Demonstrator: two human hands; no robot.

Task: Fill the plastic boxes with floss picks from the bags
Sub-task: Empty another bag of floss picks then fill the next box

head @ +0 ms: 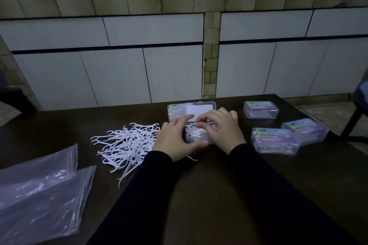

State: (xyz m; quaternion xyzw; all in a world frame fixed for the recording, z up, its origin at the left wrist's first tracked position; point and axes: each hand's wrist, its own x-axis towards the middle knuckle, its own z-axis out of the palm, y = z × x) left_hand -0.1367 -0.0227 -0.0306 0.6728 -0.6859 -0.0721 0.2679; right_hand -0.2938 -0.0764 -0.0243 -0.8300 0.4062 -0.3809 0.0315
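Hands, left (175, 137) and right (221, 127), curl fingers around clear rectangular plastic box (197, 135) beside spiky white floss picks (127, 143).

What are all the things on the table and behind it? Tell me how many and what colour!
open box: 1, clear, mid table between the hands, lid up, picks inside
closed boxes: 3, clear with pastel labels, right side of the table
box behind the lid: 1, clear, partly hidden
floss picks: a loose pile, white, left of the open box
bags: 2, clear plastic, near left corner
table: 1, dark brown
cabinets: white doors, behind the table
left hand: holds the open box's left side
right hand: fingers curled over the open box
sleeves: 2, black
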